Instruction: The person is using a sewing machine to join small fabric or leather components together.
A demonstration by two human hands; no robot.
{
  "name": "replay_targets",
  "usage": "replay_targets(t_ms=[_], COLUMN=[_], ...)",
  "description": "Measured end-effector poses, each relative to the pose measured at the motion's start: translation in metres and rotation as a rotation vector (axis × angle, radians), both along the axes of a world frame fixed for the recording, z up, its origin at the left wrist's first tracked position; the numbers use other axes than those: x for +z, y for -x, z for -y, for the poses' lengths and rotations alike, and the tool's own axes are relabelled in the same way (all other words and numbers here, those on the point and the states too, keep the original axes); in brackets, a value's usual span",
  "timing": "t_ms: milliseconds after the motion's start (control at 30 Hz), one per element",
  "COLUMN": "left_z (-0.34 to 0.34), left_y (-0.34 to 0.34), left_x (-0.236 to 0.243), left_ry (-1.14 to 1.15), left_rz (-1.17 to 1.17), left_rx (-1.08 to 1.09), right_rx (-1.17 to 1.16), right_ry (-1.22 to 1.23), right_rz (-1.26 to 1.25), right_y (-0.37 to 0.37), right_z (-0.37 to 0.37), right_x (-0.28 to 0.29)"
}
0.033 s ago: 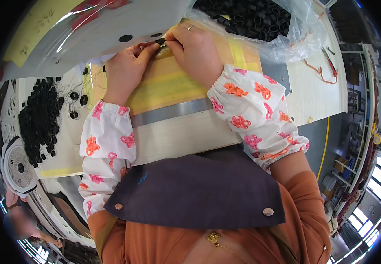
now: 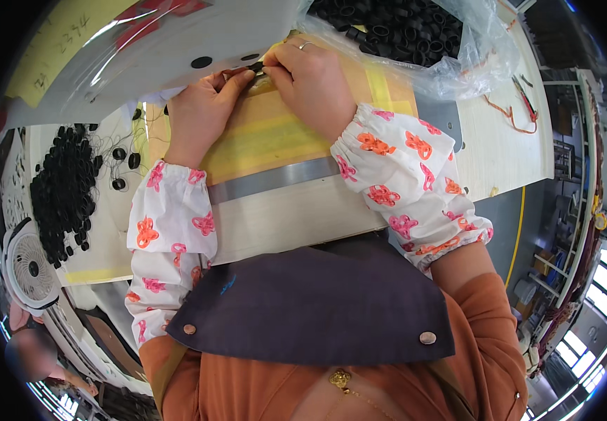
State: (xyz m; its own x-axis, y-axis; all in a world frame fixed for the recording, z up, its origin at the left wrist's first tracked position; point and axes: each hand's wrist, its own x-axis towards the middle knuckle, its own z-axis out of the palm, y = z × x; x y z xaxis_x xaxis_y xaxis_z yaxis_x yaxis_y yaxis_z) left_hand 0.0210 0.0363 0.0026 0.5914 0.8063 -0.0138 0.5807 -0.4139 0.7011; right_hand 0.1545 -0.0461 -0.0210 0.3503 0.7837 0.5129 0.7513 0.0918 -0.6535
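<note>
A workshop: a machine (image 2: 156, 88) stands at about eleven o'clock, a bag (image 2: 484, 63) of black rings (image 2: 422, 45) at one, a heap (image 2: 65, 189) of small, threaded black pieces at nine, and a yellow floor line (image 2: 516, 238) near three.

A white fan (image 2: 33, 269) stands left, a yellow floor stripe (image 2: 516, 235) right.

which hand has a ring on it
The right hand, nearer the clear plastic bag: a silver-coloured ring shows there, and none is visible on the left hand.
</note>
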Motion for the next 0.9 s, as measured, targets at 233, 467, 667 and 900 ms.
replay_targets(t_ms=[233,467,667,900], left_z=[-0.006,-0.005,-0.013,-0.015], left_y=[0.001,-0.002,0.004,0.004], left_x=[0.004,0.005,-0.006,-0.017], left_ry=[-0.026,0.015,-0.041,-0.134], left_rz=[-0.020,-0.047,-0.036,0.190], left_rx=[-0.072,-0.037,-0.134,-0.158], right_rx=[-0.017,-0.024,0.008,0.003], right_ry=[-0.034,0.118,0.144,0.200], right_rz=[0.056,0.068,0.073,0.025], right_y=[0.001,-0.002,-0.002,0.000], right_z=[0.001,0.002,0.002,0.002], right_x=[0.004,0.007,0.011,0.014])
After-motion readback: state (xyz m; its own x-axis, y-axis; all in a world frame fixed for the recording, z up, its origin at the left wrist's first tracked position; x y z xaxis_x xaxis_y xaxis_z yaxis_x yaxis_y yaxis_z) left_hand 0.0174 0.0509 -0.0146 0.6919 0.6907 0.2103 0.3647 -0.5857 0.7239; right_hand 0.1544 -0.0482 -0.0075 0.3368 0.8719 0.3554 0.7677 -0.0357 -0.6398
